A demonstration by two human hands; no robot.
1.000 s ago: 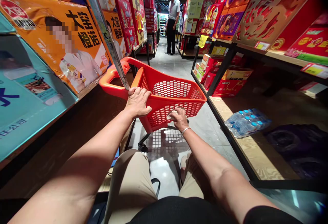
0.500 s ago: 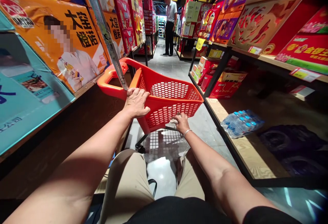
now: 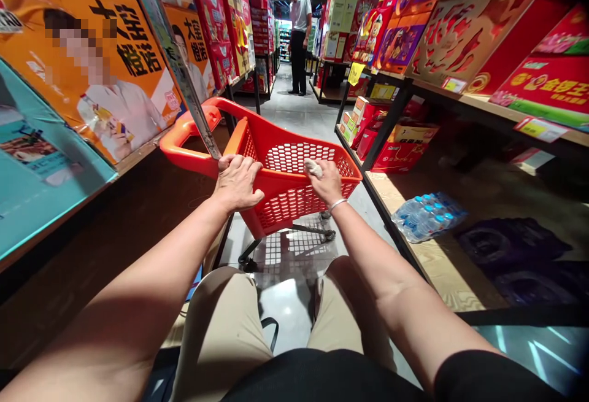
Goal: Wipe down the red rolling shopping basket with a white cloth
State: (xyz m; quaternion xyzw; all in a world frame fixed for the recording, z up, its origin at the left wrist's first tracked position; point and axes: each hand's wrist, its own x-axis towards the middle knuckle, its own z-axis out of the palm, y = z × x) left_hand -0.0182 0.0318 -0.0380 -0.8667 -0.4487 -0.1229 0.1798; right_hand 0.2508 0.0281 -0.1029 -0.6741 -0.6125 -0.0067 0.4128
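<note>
In front of my knees stands a red plastic shopping cart (image 3: 288,202) with perforated basket walls and a looped handle at the left. My left hand (image 3: 237,182) grips its near rim beside the handle, fingers over the edge and thumb on the outer side. A scuffed metal pole (image 3: 191,92) comes down to the cart right by those fingers. My right hand (image 3: 327,182) is closed around a small crumpled whitish cloth (image 3: 313,167), at the near rim toward the basket's far end. Whether the cloth touches the rim I cannot tell.
Orange drink cartons (image 3: 119,64) and a teal carton (image 3: 46,175) line the left shelf. On the right shelf are red gift boxes (image 3: 547,86), with shrink-wrapped water bottles (image 3: 427,216) lower down. A person (image 3: 300,34) stands farther along the aisle.
My right hand with the cloth has risen from below the basket's outer wall to its rim. My left hand keeps its place on the cart. The view has shifted slightly.
</note>
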